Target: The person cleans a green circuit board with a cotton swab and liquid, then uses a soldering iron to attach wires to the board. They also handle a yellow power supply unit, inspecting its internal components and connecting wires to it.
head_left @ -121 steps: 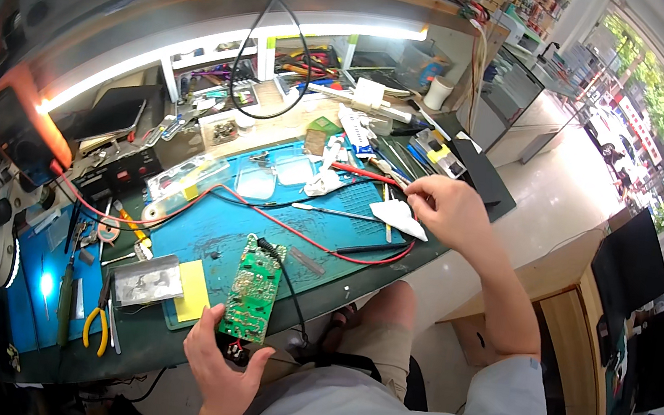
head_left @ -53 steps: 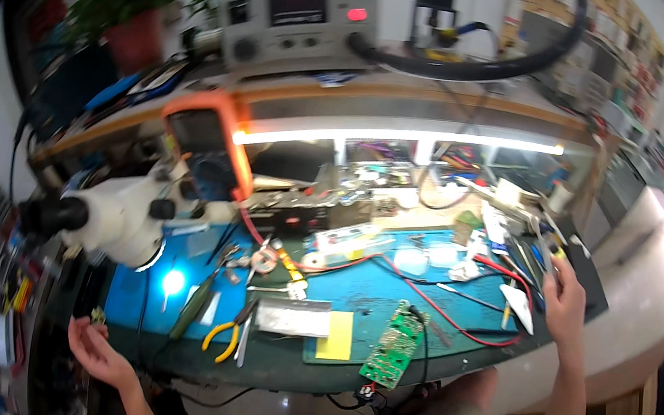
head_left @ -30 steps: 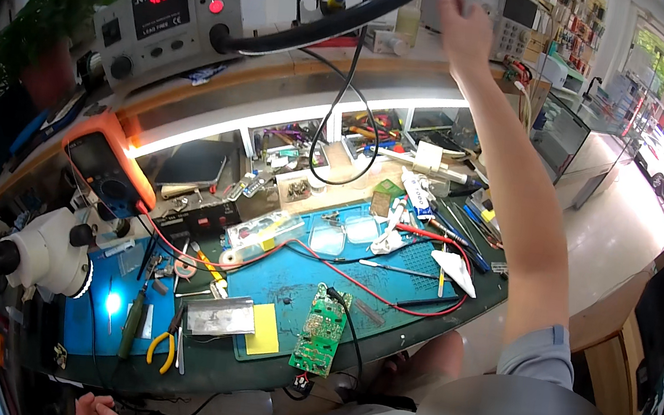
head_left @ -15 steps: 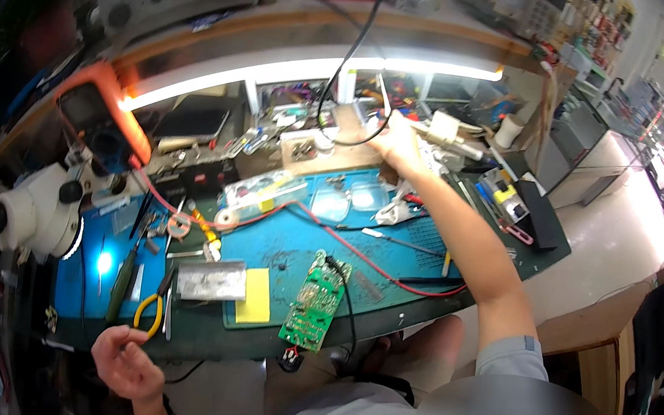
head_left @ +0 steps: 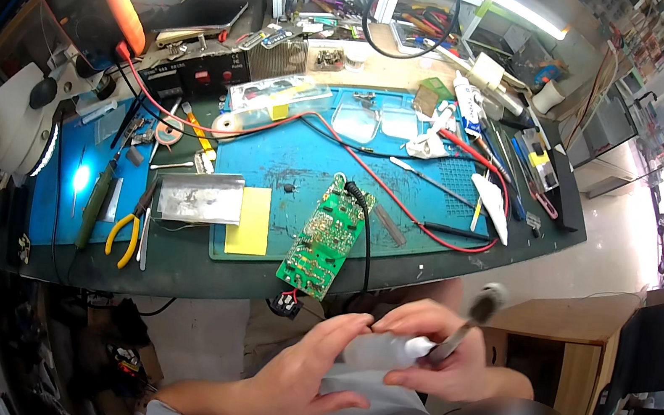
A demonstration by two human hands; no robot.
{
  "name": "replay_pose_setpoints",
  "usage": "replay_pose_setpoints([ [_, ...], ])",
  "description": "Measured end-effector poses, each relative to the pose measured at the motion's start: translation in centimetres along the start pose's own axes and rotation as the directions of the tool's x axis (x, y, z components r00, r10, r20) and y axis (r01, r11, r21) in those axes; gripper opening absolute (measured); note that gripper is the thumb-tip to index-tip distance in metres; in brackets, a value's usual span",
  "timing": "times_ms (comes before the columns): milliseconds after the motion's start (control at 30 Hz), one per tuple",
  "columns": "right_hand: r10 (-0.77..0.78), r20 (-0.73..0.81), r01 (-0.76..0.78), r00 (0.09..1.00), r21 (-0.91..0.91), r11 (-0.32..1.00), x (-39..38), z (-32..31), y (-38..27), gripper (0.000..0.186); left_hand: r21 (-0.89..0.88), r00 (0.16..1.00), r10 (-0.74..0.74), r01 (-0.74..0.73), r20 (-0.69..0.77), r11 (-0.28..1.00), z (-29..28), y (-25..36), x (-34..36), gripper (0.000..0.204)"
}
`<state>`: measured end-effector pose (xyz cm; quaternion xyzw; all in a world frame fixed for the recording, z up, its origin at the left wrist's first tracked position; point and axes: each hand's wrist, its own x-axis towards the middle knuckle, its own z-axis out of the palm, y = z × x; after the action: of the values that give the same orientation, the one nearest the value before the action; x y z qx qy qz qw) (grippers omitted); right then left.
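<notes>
White-capped bottle [head_left: 373,351] clamped between left hand [head_left: 296,372] and right hand [head_left: 450,364], brush [head_left: 488,302] in the latter, off near edge of bench [head_left: 181,264]; green circuit board [head_left: 326,241] at that edge.

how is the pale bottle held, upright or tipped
Tipped: the pale bottle lies sideways between the left hand and right hand, its white end toward the right. Whether it is capped is too blurred to tell.
</notes>
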<state>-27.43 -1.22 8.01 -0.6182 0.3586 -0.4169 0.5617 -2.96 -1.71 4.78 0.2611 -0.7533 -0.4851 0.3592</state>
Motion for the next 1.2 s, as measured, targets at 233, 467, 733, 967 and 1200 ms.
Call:
replay_pose_setpoints([
  [233, 0.314, 0.02, -0.284, 0.949, 0.482, 0.829, -4.3, 2.0, 3.8, 0.047, -0.106, 0.941, -0.273, 0.257, -0.2, 0.961, 0.9, -1.6, -3.3, 0.066],
  [467, 0.568, 0.548, -0.744, 0.614, 0.642, 0.184, -5.7, 0.9, 2.9, 0.058, 0.712, 0.974, 0.188, -0.041, -0.129, 0.701, -6.2, 0.7, -4.4, 0.048],
  [733, 0.454, 0.629, -0.733, 0.631, 0.675, 0.084, -4.7, 0.7, 4.0, 0.061, 0.789, 0.972, 0.231, -0.174, 0.042, 0.589, -6.8, 1.6, -3.1, 0.047],
  [967, 0.463, 0.626, -0.743, 0.628, 0.658, 0.118, -4.7, 0.3, 4.0, 0.06, 0.803, 0.968, 0.231, -0.21, 0.093, 0.558, -6.7, 2.0, -2.3, 0.044],
  [1200, 0.468, 0.626, -0.754, 0.624, 0.64, 0.148, -4.5, 0.1, 3.7, 0.06, 0.808, 0.969, 0.235, -0.198, 0.077, 0.554, -6.7, 1.8, -2.3, 0.044],
])
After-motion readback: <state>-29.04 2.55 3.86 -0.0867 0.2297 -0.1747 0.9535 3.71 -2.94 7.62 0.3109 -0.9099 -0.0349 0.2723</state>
